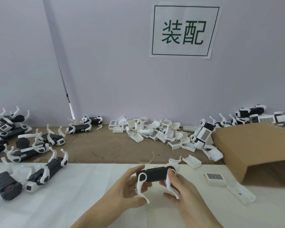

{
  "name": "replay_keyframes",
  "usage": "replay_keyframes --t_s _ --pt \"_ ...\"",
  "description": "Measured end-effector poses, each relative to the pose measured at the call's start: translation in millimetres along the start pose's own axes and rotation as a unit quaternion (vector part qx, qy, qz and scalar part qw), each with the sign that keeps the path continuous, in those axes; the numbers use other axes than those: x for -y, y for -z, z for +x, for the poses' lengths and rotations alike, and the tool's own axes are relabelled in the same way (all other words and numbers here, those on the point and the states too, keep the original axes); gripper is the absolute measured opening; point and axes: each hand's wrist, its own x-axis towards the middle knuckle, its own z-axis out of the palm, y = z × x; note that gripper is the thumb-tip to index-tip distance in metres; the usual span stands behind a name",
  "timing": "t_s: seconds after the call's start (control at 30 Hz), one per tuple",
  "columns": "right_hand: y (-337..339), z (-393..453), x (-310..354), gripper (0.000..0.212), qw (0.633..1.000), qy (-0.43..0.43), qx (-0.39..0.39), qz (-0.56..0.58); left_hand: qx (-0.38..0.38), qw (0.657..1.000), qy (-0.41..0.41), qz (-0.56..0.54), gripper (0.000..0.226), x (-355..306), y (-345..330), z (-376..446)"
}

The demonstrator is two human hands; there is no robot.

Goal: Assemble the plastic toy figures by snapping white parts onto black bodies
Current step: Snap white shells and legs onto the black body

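A black toy body (155,174) with white legs is held above the white cloth, both hands on it. My left hand (130,186) grips its left end, with one white leg (142,188) hanging across the palm. My right hand (179,190) grips the right end, thumb pressed on a white leg piece (169,181). A heap of loose white shell parts (155,130) lies at the back by the wall. Two more white shells (215,178) (192,161) lie on the right, near the hands.
Several assembled black-and-white figures (31,150) crowd the left side, and more (252,115) line the back right. An open cardboard box (257,150) lies on its side at the right. A white cloth (72,195) covers the near table, brown board (105,145) behind it.
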Motion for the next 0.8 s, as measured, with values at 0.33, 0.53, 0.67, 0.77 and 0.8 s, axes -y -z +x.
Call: replay_keyframes --t_s 0.33,0.53,0.67,0.77,0.8 --pt "-3 -12 -2 0.054 0.993 0.082 0.079 -0.029 -0.129 0.991 -0.016 0.043 0.052 -9 -16 -4" --pt "5 -14 3 0.035 0.975 0.126 0.154 -0.102 -0.144 0.972 -0.128 0.131 0.057 -14 -4 -10" --pt "4 -13 6 0.053 0.996 0.028 0.083 0.001 -0.102 0.907 -0.246 0.326 0.081 -9 2 -8" --pt "4 -12 7 0.067 0.995 -0.056 0.077 0.040 -0.029 0.762 -0.365 0.533 0.071 -8 2 -4" --pt "4 -12 6 0.061 0.994 -0.059 0.071 0.049 -0.013 0.699 -0.401 0.592 0.069 -7 2 -3"
